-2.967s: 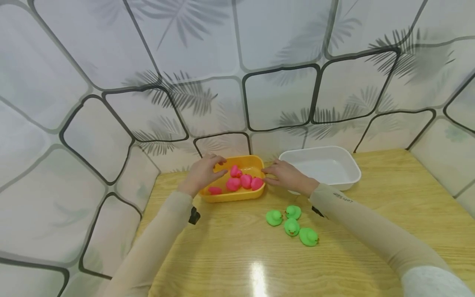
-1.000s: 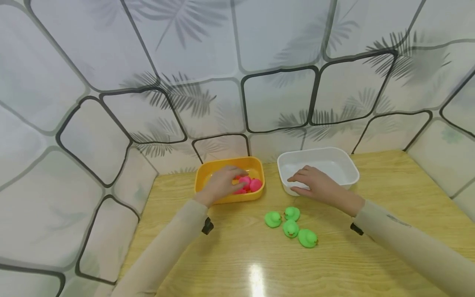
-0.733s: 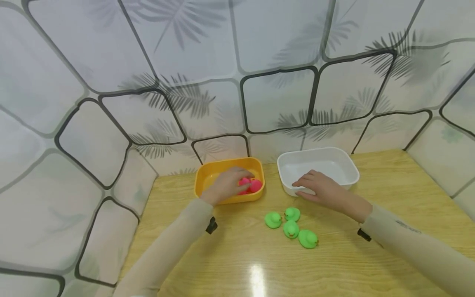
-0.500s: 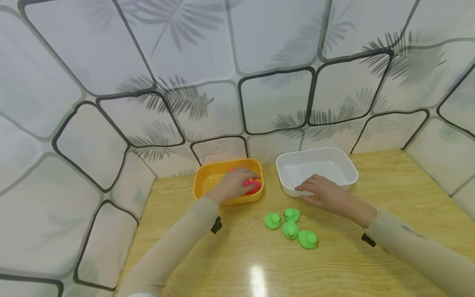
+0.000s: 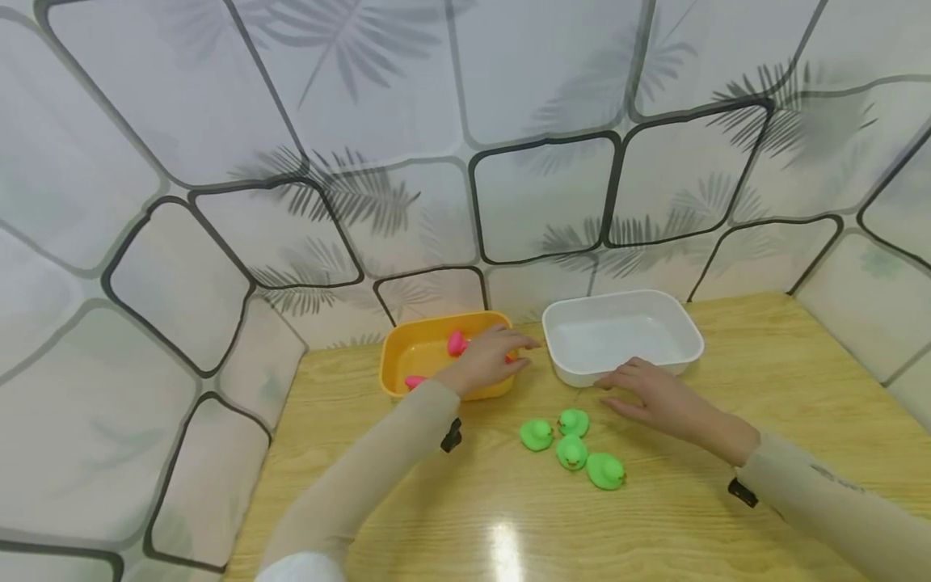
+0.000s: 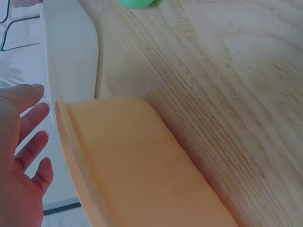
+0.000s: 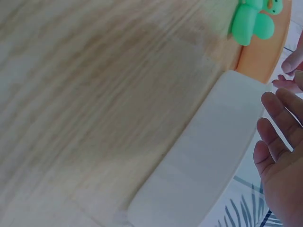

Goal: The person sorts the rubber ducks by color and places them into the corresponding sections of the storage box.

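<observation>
My left hand (image 5: 487, 360) hovers over the right end of a yellow plastic tub (image 5: 396, 349), fingers spread and holding nothing. Inside the tub, a pink toy duck (image 5: 457, 343) and part of another pink duck (image 5: 414, 381) show; my hand hides most of the others. In the left wrist view, the loosely bent fingers (image 6: 33, 146) are beside the tub's rim. My right hand (image 5: 658, 400) is at the front side of a white plastic tub (image 5: 618, 323), its fingers relaxed and without anything between them, as the right wrist view of the hand (image 7: 284, 175) confirms.
Several green toy ducks lie grouped on the wooden table (image 5: 407, 501) in front of the tubs, among them a left one (image 5: 537, 435) and a right one (image 5: 606, 471). A patterned wall covering (image 5: 545, 202) rises directly behind the tubs.
My left hand has gone rightward across the yellow tub. From that tub's right end, my right hand has moved right and nearer to me, past the white tub's front.
</observation>
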Demonstrator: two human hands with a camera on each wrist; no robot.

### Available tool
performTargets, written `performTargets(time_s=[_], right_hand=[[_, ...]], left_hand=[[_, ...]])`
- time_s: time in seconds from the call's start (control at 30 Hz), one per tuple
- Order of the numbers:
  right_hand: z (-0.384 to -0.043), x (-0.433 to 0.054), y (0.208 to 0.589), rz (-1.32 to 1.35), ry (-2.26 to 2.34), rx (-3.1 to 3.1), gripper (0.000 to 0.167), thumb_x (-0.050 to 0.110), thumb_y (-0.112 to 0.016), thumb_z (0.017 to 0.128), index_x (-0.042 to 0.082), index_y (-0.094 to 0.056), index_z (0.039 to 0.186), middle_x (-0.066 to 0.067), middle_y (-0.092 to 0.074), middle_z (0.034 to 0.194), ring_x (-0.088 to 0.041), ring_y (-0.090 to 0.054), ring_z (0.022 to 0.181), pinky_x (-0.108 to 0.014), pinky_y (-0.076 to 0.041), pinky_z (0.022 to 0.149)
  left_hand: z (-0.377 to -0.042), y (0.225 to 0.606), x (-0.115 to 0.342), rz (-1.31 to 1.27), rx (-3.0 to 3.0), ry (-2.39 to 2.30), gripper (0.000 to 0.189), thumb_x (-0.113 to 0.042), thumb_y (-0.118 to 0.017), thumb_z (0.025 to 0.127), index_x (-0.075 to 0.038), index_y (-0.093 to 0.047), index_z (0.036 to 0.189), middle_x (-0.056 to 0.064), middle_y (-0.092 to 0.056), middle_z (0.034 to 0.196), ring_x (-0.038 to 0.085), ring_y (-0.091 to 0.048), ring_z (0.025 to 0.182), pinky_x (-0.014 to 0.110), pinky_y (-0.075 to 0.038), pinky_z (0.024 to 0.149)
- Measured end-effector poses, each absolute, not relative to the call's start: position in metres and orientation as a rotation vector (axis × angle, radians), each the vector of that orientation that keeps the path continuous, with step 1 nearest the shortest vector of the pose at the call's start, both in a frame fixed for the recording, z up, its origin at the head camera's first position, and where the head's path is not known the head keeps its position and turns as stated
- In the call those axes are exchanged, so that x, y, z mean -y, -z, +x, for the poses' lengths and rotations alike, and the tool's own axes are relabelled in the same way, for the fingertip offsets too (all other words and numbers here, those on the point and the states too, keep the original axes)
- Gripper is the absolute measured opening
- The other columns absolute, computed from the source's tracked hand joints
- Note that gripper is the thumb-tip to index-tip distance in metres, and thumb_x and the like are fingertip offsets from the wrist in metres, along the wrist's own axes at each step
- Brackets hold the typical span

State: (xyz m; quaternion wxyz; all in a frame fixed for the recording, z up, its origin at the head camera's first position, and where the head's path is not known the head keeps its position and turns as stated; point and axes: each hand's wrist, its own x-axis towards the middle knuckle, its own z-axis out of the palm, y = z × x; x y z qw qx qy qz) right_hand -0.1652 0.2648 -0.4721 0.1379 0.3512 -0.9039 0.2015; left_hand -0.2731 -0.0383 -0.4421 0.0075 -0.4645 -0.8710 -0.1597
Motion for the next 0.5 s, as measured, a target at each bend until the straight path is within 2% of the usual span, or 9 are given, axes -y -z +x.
performTargets(time_s=[0.17, 0.37, 0.5], right_hand=[[-0.162, -0.27, 0.48, 0.963, -0.611, 2.649, 0.02, 0.014, -0.077, 0.094, 0.01, -0.077, 0.114, 0.003, -0.076, 0.109, -0.013, -0.064, 0.098, -0.039, -0.057, 0.083], [-0.162, -0.271, 0.487, 1.018, -0.654, 2.555, 0.022, 0.007, -0.08, 0.089, 0.008, -0.077, 0.111, 0.003, -0.075, 0.106, -0.015, -0.066, 0.097, -0.044, -0.056, 0.085], [-0.162, -0.268, 0.49, 1.051, -0.696, 2.528, 0.023, 0.005, -0.081, 0.088, 0.008, -0.077, 0.11, 0.003, -0.075, 0.106, -0.016, -0.067, 0.098, -0.041, -0.057, 0.084]], left_hand=[[-0.276, 0.444, 0.027, -1.488, 2.706, 0.453, 0.035, -0.011, -0.067, 0.102, -0.012, -0.069, 0.136, 0.005, -0.071, 0.133, 0.026, -0.061, 0.122, 0.04, -0.042, 0.11], [-0.279, 0.447, 0.019, -1.503, 2.682, 0.379, 0.04, -0.004, -0.058, 0.104, -0.019, -0.069, 0.139, 0.001, -0.073, 0.128, 0.024, -0.057, 0.106, 0.034, -0.045, 0.092], [-0.28, 0.448, 0.018, -1.46, 2.718, 0.358, 0.041, -0.004, -0.058, 0.105, -0.021, -0.068, 0.14, 0.0, -0.072, 0.13, 0.023, -0.055, 0.108, 0.033, -0.045, 0.093]])
